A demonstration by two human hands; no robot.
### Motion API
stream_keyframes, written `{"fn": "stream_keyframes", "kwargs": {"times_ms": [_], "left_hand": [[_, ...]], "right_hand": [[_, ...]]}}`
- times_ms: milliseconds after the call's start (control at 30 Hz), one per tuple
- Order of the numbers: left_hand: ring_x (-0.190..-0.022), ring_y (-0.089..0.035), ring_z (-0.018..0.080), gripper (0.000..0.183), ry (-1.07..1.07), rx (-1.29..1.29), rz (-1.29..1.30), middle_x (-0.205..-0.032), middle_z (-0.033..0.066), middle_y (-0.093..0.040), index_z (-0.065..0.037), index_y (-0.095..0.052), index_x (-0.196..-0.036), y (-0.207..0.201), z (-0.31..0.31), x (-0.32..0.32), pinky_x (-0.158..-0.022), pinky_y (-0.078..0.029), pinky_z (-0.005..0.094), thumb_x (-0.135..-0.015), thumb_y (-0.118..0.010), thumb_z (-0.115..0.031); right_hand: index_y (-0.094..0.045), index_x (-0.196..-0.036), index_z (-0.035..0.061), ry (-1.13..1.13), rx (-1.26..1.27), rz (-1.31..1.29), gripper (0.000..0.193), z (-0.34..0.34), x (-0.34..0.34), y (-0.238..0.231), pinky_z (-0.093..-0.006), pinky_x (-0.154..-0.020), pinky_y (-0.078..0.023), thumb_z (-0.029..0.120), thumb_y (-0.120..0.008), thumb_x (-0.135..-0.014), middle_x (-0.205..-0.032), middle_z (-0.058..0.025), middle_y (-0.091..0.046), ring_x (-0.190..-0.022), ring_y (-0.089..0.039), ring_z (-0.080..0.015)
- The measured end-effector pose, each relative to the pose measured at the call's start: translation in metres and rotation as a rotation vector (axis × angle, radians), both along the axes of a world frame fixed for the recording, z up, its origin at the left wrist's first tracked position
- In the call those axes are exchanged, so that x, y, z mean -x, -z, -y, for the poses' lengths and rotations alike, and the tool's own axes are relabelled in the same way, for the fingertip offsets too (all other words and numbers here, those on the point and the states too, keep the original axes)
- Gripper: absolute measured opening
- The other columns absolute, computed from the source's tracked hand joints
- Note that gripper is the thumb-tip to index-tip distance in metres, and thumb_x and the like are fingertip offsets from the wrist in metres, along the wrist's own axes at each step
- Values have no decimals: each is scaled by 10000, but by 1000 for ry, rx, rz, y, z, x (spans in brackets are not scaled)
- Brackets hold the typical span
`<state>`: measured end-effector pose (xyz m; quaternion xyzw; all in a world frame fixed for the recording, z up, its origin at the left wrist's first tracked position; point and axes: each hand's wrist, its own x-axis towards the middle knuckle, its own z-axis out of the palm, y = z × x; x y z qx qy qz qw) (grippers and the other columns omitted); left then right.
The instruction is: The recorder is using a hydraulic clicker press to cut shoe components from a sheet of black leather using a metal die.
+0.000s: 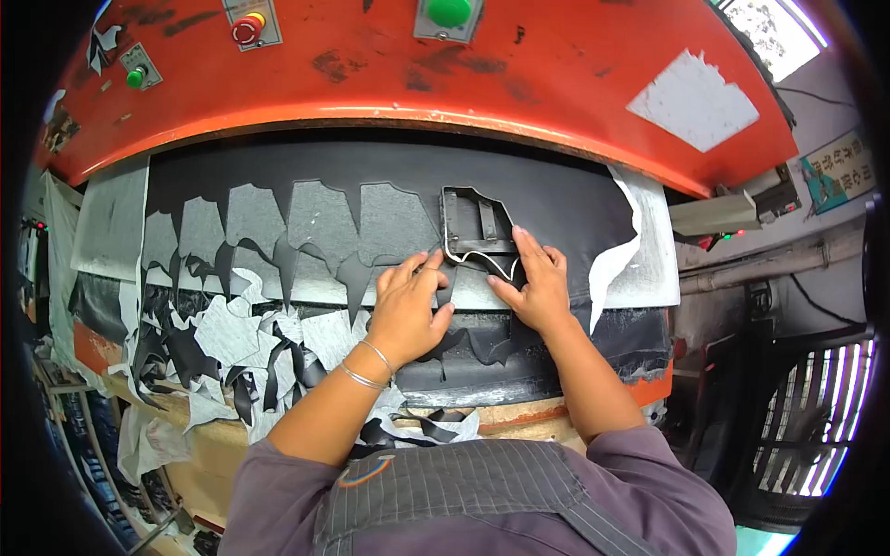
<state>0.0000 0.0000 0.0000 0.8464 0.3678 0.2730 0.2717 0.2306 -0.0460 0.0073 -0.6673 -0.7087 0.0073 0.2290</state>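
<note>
A metal cutting die [498, 246], an open frame with crossbars and a wavy lower edge, stands on a black sheet of leather-like material [556, 199]. My right hand [542, 283] holds the die at its lower right corner, index finger along the side and thumb by the lower edge. On the other side, my left hand [408, 301] lies on the sheet with fingers stretched and thumb apart. Its fingertips are close to the die's lower left corner; whether they touch it I cannot tell. Left of the die runs a row of several cut-out shapes showing a grey surface [320, 222].
A red machine body [556, 83] with a red stop button [247, 30] and a green button [450, 11] overhangs the far side. Grey and black scraps [227, 334] pile up at the near left. The pale cutting board [660, 250] shows at the right.
</note>
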Motion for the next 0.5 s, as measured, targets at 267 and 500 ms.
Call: {"fn": "stream_keyframes", "kwargs": {"times_ms": [267, 500], "left_hand": [[-1257, -469, 304, 344, -9, -53, 59, -1345, 150, -532, -81, -573, -1032, 9, 2, 4, -1020, -341, 439, -749, -733, -192], [-879, -586, 106, 154, -508, -147, 662, -927, 40, -654, -34, -637, -939, -65, -109, 161, -809, -482, 278, -950, -586, -180]], "right_hand": [[-388, -1409, 44, 32, 28, 49, 832, 5, 3, 6, -470, -1038, -301, 434, -731, -759, -1382, -161, -492, -1296, -450, -281], [-367, -1424, 57, 51, -114, -360, 848, 10, 54, -73, -389, -896, -453, 345, -791, -748, -1244, -192, -552, -1028, -574, -307]]}}
